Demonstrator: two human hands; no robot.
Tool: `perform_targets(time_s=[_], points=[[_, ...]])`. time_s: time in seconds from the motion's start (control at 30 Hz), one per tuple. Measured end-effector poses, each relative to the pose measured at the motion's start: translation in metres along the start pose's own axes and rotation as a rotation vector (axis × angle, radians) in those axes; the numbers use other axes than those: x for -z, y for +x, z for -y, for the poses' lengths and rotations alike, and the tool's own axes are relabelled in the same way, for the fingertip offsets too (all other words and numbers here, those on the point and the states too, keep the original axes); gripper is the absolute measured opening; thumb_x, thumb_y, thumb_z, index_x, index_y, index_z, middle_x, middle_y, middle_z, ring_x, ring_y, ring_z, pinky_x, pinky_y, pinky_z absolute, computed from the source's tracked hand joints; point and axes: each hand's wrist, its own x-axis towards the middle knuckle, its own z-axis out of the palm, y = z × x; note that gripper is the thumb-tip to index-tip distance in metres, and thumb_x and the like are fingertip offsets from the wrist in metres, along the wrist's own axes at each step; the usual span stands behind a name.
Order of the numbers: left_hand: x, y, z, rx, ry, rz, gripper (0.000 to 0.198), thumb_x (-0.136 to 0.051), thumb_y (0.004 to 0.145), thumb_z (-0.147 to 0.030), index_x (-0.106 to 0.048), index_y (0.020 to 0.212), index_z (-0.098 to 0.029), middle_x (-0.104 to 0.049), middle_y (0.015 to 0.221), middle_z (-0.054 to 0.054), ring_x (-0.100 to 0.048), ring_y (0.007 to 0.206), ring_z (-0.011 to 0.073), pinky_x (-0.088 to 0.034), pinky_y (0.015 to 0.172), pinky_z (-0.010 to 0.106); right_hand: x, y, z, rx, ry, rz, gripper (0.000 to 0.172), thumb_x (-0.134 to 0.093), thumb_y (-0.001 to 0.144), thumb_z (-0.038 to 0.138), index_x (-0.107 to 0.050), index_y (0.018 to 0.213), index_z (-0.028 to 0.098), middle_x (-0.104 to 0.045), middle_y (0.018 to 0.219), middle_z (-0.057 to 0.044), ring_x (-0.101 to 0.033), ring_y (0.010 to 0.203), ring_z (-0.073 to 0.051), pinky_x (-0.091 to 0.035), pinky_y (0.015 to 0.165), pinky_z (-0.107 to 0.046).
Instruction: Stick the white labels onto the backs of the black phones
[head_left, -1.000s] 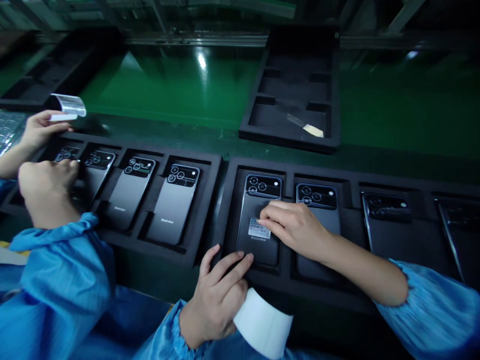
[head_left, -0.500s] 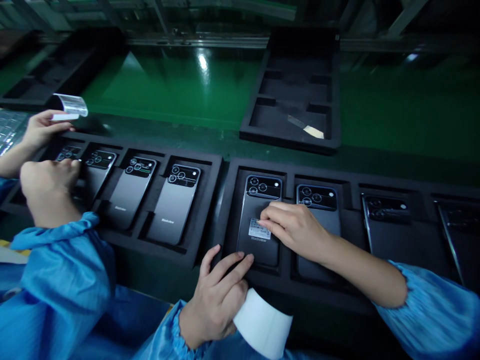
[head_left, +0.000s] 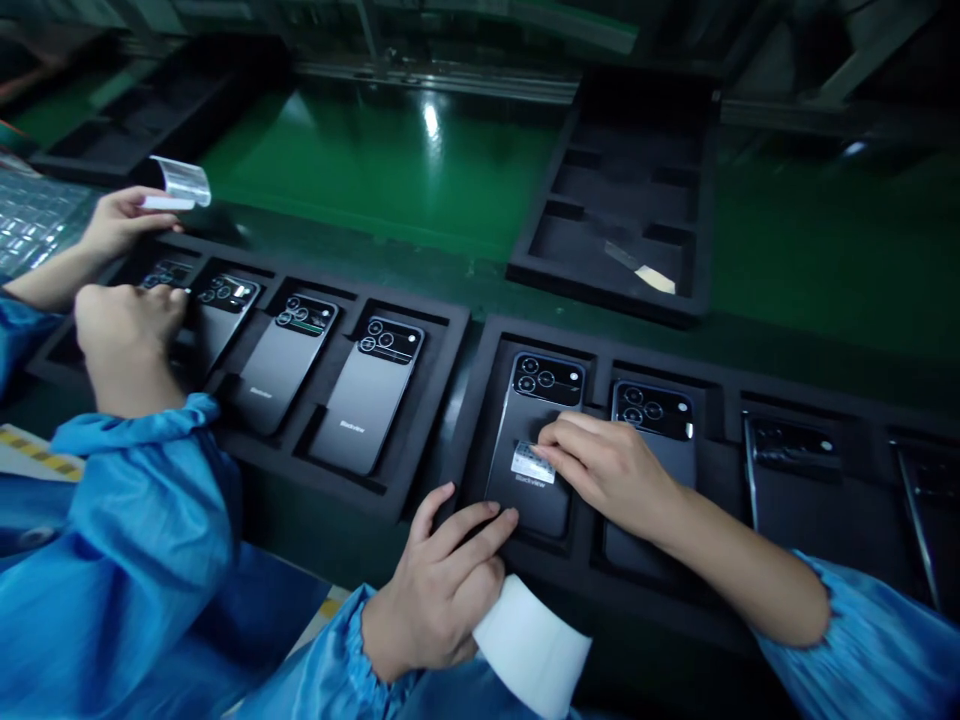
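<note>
A dark phone (head_left: 506, 425) lies back up in a black foam tray (head_left: 480, 400), its camera block at the top. My right hand (head_left: 619, 475) pinches the right edge of a small silvery label (head_left: 531, 463), which lies over the phone's back just above its printed name. My left hand (head_left: 450, 575) has its fingertips on the phone's lower left part, and a curved white backing sheet (head_left: 534, 645) is held against its palm side. To the right, a second phone (head_left: 652, 405) sits partly under my right forearm.
At the left, another person's hands (head_left: 131, 335) work over a neighbouring tray (head_left: 435, 430) of several phones, one hand with a clear strip (head_left: 184, 183). An upper foam tray (head_left: 592, 235) holds a pale scrap (head_left: 655, 279). More phones (head_left: 795, 470) lie at right.
The view has shifted, so the left trays and the person's hands appear further right. My right hand still holds the label edge, and my left hand stays at the phone's lower part.
</note>
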Motion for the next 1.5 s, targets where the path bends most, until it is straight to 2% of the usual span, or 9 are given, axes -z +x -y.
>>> perform_targets(time_s=[0.3,0.47,0.6,0.77,0.83,0.93,1.07,1.2,1.5], points=[[0.001,0.001,0.001,-0.007,-0.02,-0.015,0.028,-0.028,0.089,-0.018,-0.054,0.08,-0.012,-0.058,0.116,0.014,-0.053,0.106,0.0286,-0.021,0.103,0.053,0.007,0.0,0.004,0.058,-0.247,0.07,0.022,-0.04,0.096,0.025,-0.057,0.086,0.015,-0.055,0.076,-0.002,-0.053,0.066,-0.012,-0.037,0.059,-0.024],[0.001,0.0,0.001,-0.001,-0.03,-0.027,0.029,-0.028,0.09,-0.018,-0.054,0.079,-0.012,-0.059,0.113,0.015,-0.054,0.104,0.0278,-0.021,0.103,0.053,0.011,0.002,0.006,0.068,-0.298,0.089,0.023,-0.039,0.096,0.024,-0.058,0.086,0.014,-0.056,0.077,-0.002,-0.054,0.069,-0.013,-0.039,0.066,-0.024],[0.0,-0.001,0.001,-0.011,-0.036,-0.035,0.027,-0.028,0.088,-0.015,-0.054,0.079,-0.011,-0.059,0.113,0.016,-0.054,0.105,0.028,-0.021,0.102,0.054,0.013,0.005,0.007,0.068,-0.329,0.112,0.024,-0.038,0.097,0.024,-0.058,0.086,0.014,-0.057,0.077,-0.002,-0.052,0.069,-0.014,-0.036,0.066,-0.026],[-0.001,-0.002,0.002,-0.013,-0.028,-0.03,0.023,-0.032,0.084,-0.013,-0.055,0.079,-0.011,-0.059,0.113,0.016,-0.052,0.106,0.0286,-0.021,0.103,0.054,0.014,0.007,0.008,0.109,-0.415,0.133,0.03,-0.044,0.095,0.038,-0.059,0.084,0.014,-0.055,0.073,-0.003,-0.047,0.068,-0.015,-0.03,0.063,-0.029],[-0.002,-0.003,0.002,-0.013,-0.025,-0.038,0.022,-0.033,0.084,-0.014,-0.055,0.08,-0.011,-0.058,0.114,0.016,-0.052,0.106,0.0286,-0.021,0.103,0.054,0.014,0.009,0.008,0.128,-0.45,0.14,0.036,-0.045,0.093,0.046,-0.059,0.083,0.014,-0.055,0.075,-0.005,-0.047,0.072,-0.017,-0.029,0.065,-0.031],[-0.004,-0.004,0.001,-0.008,-0.028,-0.033,0.02,-0.035,0.083,-0.014,-0.055,0.081,-0.011,-0.058,0.115,0.016,-0.052,0.106,0.0293,-0.02,0.103,0.055,0.015,0.011,0.006,0.122,-0.45,0.136,0.043,-0.044,0.09,0.055,-0.058,0.083,0.015,-0.056,0.09,-0.008,-0.047,0.089,-0.023,-0.029,0.075,-0.036],[-0.004,-0.005,0.001,-0.003,-0.042,-0.04,0.018,-0.037,0.082,-0.013,-0.054,0.081,-0.011,-0.057,0.116,0.016,-0.052,0.106,0.0295,-0.021,0.102,0.055,0.014,0.012,0.001,0.122,-0.391,0.126,0.047,-0.042,0.088,0.061,-0.055,0.083,0.016,-0.053,0.105,-0.01,-0.042,0.104,-0.027,-0.025,0.083,-0.041],[-0.002,-0.004,0.002,-0.009,-0.04,-0.028,0.02,-0.034,0.083,-0.014,-0.054,0.082,-0.011,-0.057,0.116,0.017,-0.053,0.106,0.0298,-0.021,0.102,0.055,0.01,0.012,-0.002,0.129,-0.355,0.112,0.044,-0.043,0.089,0.058,-0.053,0.081,0.016,-0.052,0.107,-0.01,-0.042,0.105,-0.027,-0.025,0.084,-0.042],[0.002,-0.003,0.001,-0.01,-0.033,-0.002,0.023,-0.031,0.082,-0.013,-0.054,0.083,-0.012,-0.056,0.118,0.016,-0.052,0.108,0.0286,-0.018,0.104,0.053,0.004,0.009,-0.001,0.06,-0.419,0.069,0.023,-0.049,0.092,0.035,-0.053,0.079,0.016,-0.051,0.113,-0.009,-0.041,0.108,-0.027,-0.026,0.086,-0.044]])
